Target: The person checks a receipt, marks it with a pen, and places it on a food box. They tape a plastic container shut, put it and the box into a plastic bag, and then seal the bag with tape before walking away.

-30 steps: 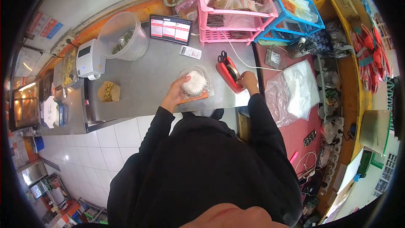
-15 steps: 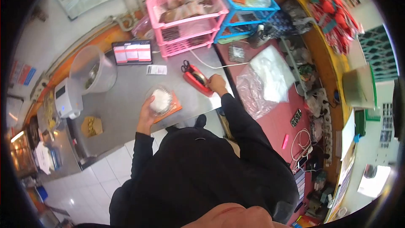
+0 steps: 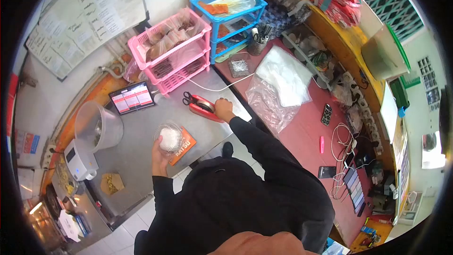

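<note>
My left hand (image 3: 160, 157) is closed round the side of a clear round container (image 3: 170, 138) with white contents. Beneath and beside the container lies an orange box (image 3: 184, 145) with white lettering. At the end of the red tape dispenser (image 3: 202, 107) on the steel counter, my right hand (image 3: 223, 109) is closed, its fingers against the dispenser's near end. Black-handled scissors (image 3: 188, 98) lie at the dispenser's far end.
A tablet (image 3: 131, 97), pink rack (image 3: 181, 76), blue rack (image 3: 228, 19) and clear tub (image 3: 112, 133) stand behind. Plastic bags (image 3: 283, 76), cables and phones lie on the red table (image 3: 302, 139). A white device (image 3: 79, 160) stands left.
The camera view has turned and shifted. More of the orange box's lettering shows. Both hands remain at the container and dispenser.
</note>
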